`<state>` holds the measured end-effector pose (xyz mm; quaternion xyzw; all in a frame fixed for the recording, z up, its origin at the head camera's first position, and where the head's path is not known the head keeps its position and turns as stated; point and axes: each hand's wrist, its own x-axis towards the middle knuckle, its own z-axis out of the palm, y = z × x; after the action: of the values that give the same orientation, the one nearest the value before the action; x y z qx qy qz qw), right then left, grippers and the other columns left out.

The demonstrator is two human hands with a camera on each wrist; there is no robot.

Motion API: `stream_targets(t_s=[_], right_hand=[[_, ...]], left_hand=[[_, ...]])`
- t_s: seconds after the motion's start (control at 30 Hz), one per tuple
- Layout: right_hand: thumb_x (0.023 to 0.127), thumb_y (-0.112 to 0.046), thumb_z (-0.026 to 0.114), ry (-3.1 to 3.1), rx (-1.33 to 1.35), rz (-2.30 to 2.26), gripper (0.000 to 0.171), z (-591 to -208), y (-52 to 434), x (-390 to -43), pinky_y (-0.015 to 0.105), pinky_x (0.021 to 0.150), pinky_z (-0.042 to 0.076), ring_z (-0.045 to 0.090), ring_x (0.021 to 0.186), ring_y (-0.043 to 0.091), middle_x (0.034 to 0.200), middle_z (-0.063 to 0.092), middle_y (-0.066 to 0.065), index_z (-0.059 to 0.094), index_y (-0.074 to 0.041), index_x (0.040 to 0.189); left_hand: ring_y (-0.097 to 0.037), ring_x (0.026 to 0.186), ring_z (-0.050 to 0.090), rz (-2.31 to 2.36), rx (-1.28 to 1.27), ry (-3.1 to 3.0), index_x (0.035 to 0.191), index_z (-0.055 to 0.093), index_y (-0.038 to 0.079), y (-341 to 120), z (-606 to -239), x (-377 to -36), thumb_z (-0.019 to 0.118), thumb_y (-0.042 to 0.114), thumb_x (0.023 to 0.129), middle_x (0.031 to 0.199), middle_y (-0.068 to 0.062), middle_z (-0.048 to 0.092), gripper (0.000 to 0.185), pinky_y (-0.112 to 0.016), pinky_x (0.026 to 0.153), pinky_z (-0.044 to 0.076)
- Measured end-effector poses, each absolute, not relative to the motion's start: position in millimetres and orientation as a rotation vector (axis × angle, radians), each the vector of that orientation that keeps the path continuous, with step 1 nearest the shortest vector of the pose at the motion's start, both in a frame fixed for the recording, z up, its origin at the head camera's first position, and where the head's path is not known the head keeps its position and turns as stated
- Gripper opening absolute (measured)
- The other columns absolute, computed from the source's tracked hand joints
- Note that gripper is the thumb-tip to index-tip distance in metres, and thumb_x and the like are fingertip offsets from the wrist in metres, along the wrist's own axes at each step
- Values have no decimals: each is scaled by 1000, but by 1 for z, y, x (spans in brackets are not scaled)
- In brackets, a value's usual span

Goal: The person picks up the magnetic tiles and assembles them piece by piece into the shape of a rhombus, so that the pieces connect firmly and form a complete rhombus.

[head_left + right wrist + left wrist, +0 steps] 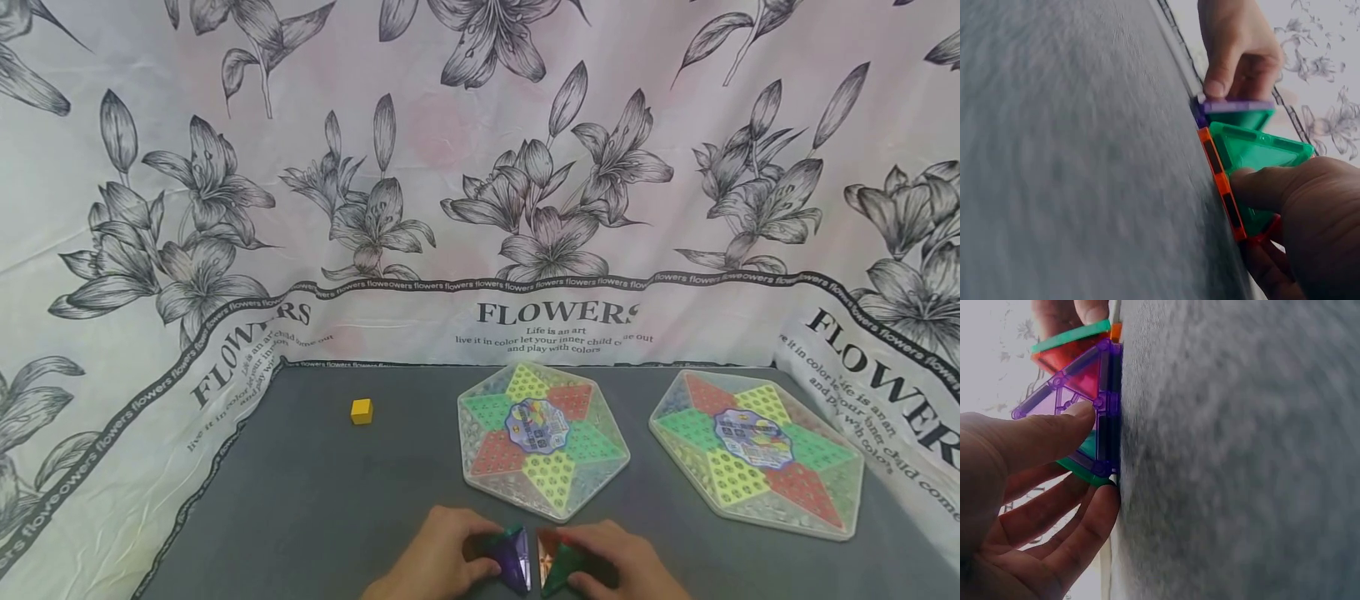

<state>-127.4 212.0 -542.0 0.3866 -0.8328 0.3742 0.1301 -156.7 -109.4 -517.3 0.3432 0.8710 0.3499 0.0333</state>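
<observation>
Both hands work at the near edge of the grey felt mat (315,500) — left hand (438,554) pinching a purple-framed translucent plastic tile pyramid (512,557), right hand (622,562) gripping a green-and-orange one (561,560). Joining them seems the step; the facing edges need closing squarely.

A staged tabletop play area: a grey felt mat (315,500) backed by a draped lily-print "FLOWERS" cloth (480,167), with two hexagonal Chinese checkers boards (543,437) and a yellow cube (362,411).
</observation>
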Motion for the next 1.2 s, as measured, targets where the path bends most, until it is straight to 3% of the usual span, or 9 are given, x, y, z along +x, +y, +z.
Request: stream_targets(t_s=[0.3, 0.7, 1.2], right_hand=[[95, -14, 86, -2461, 1087, 1138, 56, -547, 204, -127, 27, 85, 61, 70, 112, 5, 131, 78, -6, 68, -23, 147], [100, -21, 82, -2493, 1050, 1203, 48, -545, 202, -125, 29, 91, 61, 70, 117, 5, 133, 76, -11, 69, -27, 146], [102, -16, 79, -2442, 938, 1340, 41, -533, 183, -118, 26, 85, 64, 73, 111, 4, 128, 76, -8, 70, -22, 142]], left_hand=[[5, 98, 70, 1088, 874, 2593, 115, 85, 16, -100, -487, -146, 94, 19, 88, 107, 14, 82, 28, -22, 86, 60], [8, 93, 67, 1121, 848, 2559, 117, 85, 15, -100, -487, -146, 93, 18, 89, 107, 13, 82, 29, -20, 80, 58], [8, 88, 64, 1192, 903, 2553, 118, 84, 14, -101, -493, -146, 92, 16, 90, 104, 12, 80, 29, -17, 74, 56]])
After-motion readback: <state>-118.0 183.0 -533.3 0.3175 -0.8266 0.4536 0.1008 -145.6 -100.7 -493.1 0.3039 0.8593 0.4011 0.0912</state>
